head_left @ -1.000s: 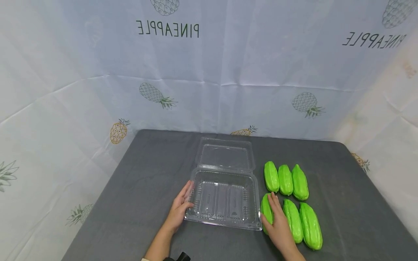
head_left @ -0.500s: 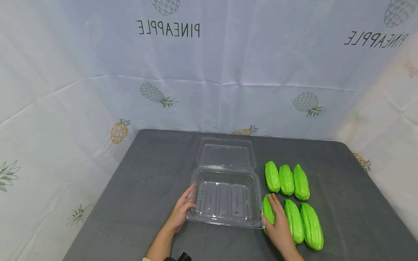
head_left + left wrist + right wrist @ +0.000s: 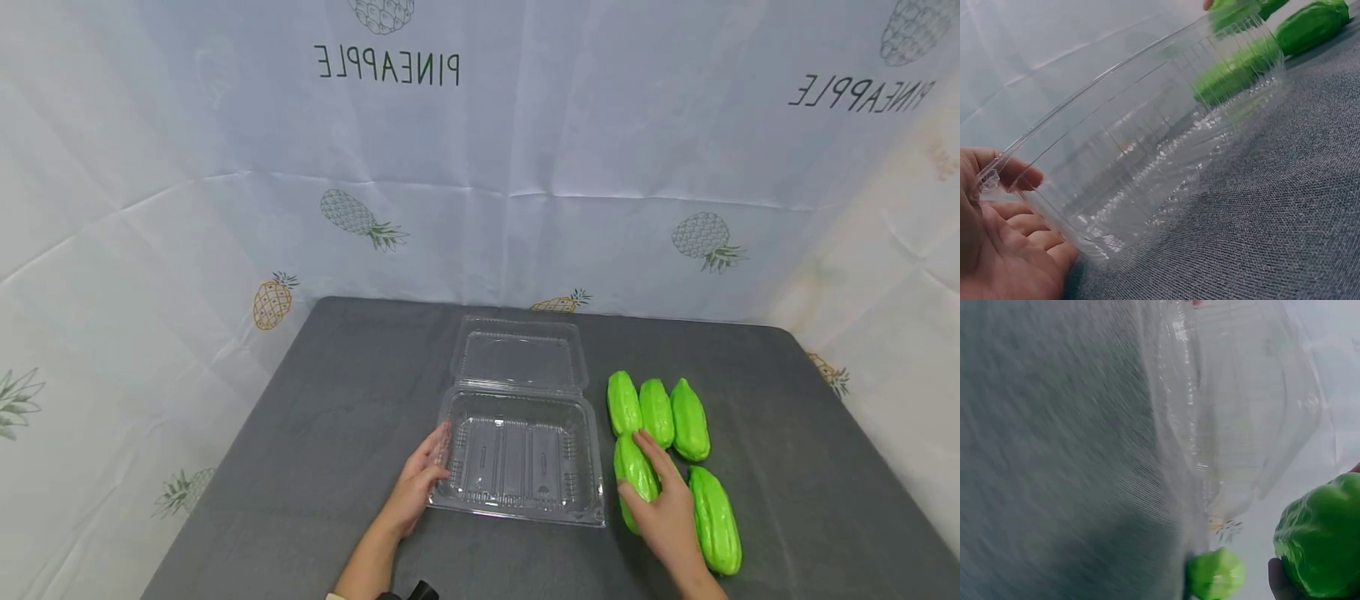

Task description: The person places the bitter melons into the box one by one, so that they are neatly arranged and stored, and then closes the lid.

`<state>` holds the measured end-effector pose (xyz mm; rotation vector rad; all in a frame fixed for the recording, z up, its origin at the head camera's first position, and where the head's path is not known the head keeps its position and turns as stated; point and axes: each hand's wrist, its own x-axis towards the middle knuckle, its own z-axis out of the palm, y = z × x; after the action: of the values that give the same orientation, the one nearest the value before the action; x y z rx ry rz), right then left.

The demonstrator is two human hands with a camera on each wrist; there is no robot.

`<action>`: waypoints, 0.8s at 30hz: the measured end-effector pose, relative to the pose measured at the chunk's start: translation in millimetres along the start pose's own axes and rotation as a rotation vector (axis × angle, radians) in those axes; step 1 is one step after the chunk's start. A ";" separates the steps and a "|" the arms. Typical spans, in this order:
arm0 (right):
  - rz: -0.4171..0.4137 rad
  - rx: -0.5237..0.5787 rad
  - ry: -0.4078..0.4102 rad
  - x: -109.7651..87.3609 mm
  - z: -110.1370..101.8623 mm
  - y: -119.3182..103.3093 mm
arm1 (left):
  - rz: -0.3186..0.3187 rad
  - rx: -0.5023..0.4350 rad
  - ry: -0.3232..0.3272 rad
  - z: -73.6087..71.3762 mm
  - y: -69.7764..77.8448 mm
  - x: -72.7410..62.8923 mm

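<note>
A clear plastic clamshell container (image 3: 517, 508) lies with its lid folded back, its tray bare inside. My left hand (image 3: 411, 483) grips the tray's left rim; in the left wrist view the thumb lies over the rim (image 3: 1085, 94) and the fingers are beneath. To the right of the tray, my right hand (image 3: 667, 512) holds a bright green ribbed gourd (image 3: 634, 475) between thumb and fingers. The right wrist view shows that held gourd (image 3: 1325, 537) raised off the table, with a dark fingertip (image 3: 1279, 581) against it. My right hand covers most of the gourd behind it.
Behind the held one, several green gourds (image 3: 656, 414) lie in a row. Another gourd (image 3: 715, 521) lies right of my right hand. The grey table (image 3: 337, 400) backs onto a white pineapple-print cloth (image 3: 480, 167).
My right hand has taken the nearest left gourd up off the table and moved slightly right and away. My left hand and the container shifted a little right earlier, then stayed put.
</note>
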<state>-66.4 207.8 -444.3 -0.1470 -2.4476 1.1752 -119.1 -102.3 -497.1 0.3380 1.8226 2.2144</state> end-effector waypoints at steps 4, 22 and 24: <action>-0.083 0.031 0.001 10.9 -4.6 -3.4 | -0.022 0.008 0.004 -0.1 -0.6 0.9; 0.209 0.240 -0.233 37.5 -4.5 -61.2 | -0.017 -0.001 0.035 9.7 1.5 1.4; 0.247 0.319 -0.248 39.2 1.1 -68.6 | -0.018 0.001 0.036 10.0 1.7 1.5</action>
<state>-96.7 173.9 -379.7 -0.2251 -2.4572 1.7694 -117.3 -92.8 -493.5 0.2832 1.8378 2.2216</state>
